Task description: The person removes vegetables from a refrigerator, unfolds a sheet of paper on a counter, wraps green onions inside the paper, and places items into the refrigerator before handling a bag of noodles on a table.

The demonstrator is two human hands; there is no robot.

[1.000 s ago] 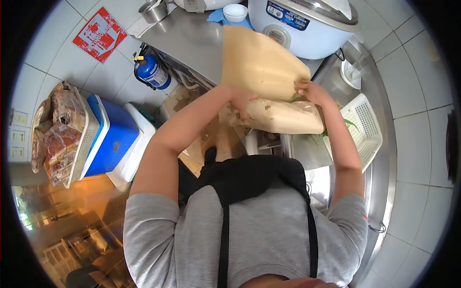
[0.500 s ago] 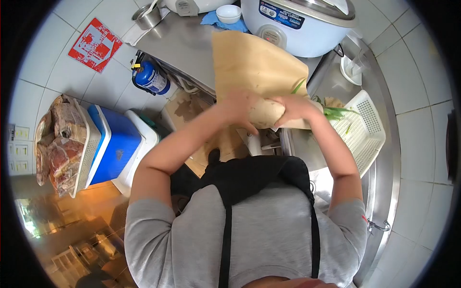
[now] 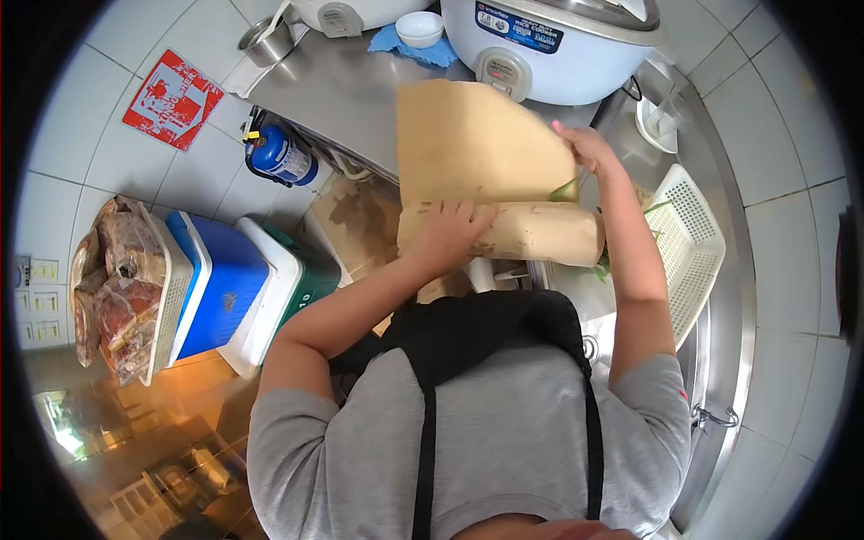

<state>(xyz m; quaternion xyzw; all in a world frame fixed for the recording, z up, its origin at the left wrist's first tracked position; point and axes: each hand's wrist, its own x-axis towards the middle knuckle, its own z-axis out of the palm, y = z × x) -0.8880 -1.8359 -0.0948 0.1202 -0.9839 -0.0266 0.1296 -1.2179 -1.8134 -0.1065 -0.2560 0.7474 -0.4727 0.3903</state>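
Note:
Brown paper [image 3: 486, 144] lies over the steel counter's edge, its near part rolled into a thick bundle [image 3: 540, 232]. Green leaves [image 3: 601, 267] stick out at the bundle's right end, and one leaf shows at the fold. My left hand [image 3: 454, 236] rests on the left part of the roll with its fingers spread over the top. My right hand [image 3: 585, 148] is at the right edge of the flat paper, fingers bent together; whether the edge is between them is hard to see.
A large rice cooker [image 3: 549, 45], a white bowl [image 3: 419, 29] on a blue cloth and a metal pot [image 3: 266, 43] stand behind. A white basket [image 3: 688, 252] is at right. Coolers [image 3: 220, 283] and a fire extinguisher [image 3: 281, 155] are at left.
My right hand has moved off the roll, up to the sheet's right edge. My left hand now lies flatter on the roll, which again spans the paper's near side.

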